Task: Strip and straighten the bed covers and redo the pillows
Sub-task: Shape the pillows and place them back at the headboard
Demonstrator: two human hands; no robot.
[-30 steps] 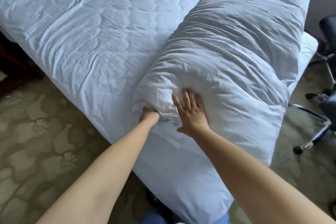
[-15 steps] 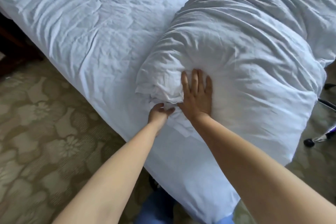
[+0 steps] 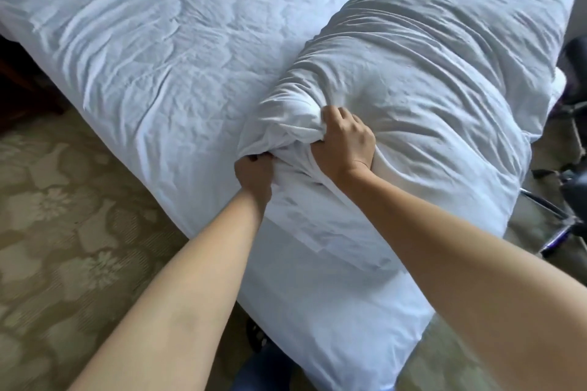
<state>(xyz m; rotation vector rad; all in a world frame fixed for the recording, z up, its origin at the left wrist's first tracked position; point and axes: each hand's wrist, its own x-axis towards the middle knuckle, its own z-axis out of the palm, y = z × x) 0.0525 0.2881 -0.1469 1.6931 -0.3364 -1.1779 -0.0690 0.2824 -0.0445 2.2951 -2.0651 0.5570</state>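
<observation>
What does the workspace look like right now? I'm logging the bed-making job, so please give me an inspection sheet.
Surface: bed covered by a wrinkled white sheet.
Job's things: large white pillow lying on the bed's near corner, its case bunched at the near end.
Clutter: nothing seen.
Grips: left hand grips the case edge; right hand clutches bunched case fabric.
Cables: nothing seen.
Surroundings: patterned carpet to the left; office chair partly visible on the right.

The pillow [image 3: 428, 79] lies on the bed's [image 3: 158, 41] right end, a chair [image 3: 571, 174] beyond.
</observation>
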